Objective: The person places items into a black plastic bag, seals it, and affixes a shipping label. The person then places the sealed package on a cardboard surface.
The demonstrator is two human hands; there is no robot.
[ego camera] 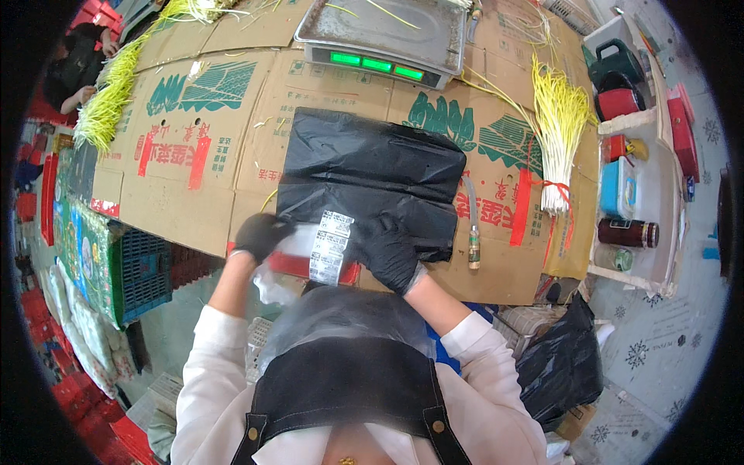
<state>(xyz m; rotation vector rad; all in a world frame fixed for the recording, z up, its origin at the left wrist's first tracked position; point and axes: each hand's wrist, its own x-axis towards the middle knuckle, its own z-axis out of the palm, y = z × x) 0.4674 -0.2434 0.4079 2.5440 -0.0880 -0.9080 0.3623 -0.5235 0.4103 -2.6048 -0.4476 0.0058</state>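
Note:
My left hand (pixel 261 237), in a black glove, is at the near left corner of a black plastic bag (pixel 372 163) lying flat on cardboard. Its fingers touch a whitish translucent piece (pixel 297 239); whether they grip it is unclear. A strip of white printed labels (pixel 328 250) hangs between my hands over a red edge (pixel 285 264). My right hand (pixel 388 256), also black-gloved, rests over the bag's near side, right of the strip. Its fingertips blend into the black plastic, so its grip is hidden.
Right of the bag lies a knife (pixel 474 232). Further right is a tied bundle of yellow-and-white shoots (pixel 558 133). A lit digital scale (pixel 378 35) stands beyond. A foam box (pixel 633 273) holds bottles and containers. At far left, a person's hands (pixel 87 94) are near more shoots (pixel 107 104).

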